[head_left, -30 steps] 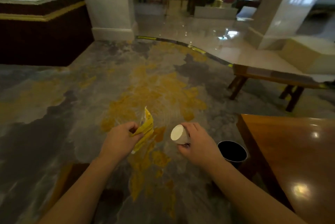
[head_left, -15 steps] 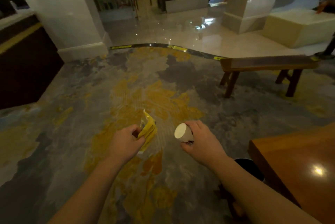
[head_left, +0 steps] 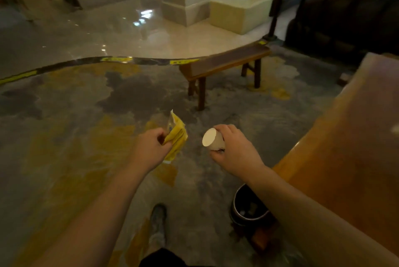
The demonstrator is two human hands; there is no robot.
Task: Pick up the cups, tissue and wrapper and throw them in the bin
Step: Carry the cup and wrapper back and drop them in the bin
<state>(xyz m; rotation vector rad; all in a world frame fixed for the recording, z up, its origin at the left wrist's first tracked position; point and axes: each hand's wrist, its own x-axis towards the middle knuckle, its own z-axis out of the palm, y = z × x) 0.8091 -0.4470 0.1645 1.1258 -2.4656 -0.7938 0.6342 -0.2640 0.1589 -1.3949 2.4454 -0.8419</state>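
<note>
Open patterned grey-and-yellow carpet [head_left: 75,137] fills centre-left, a dark wooden bench [head_left: 224,62] blocks upper centre, a glossy orange-brown wooden table [head_left: 349,158] walls the right.

We see a glossy, crinkled yellow wrapper [head_left: 176,137] and a matt paper cup [head_left: 212,142]. The wooden table [head_left: 349,158] shines, polished; the bin [head_left: 248,212] looks like dark metal. The carpet [head_left: 75,137] is matt.

No text is showing legibly; the wrapper [head_left: 176,137] at 12 o'clock is too blurred to read.
</note>
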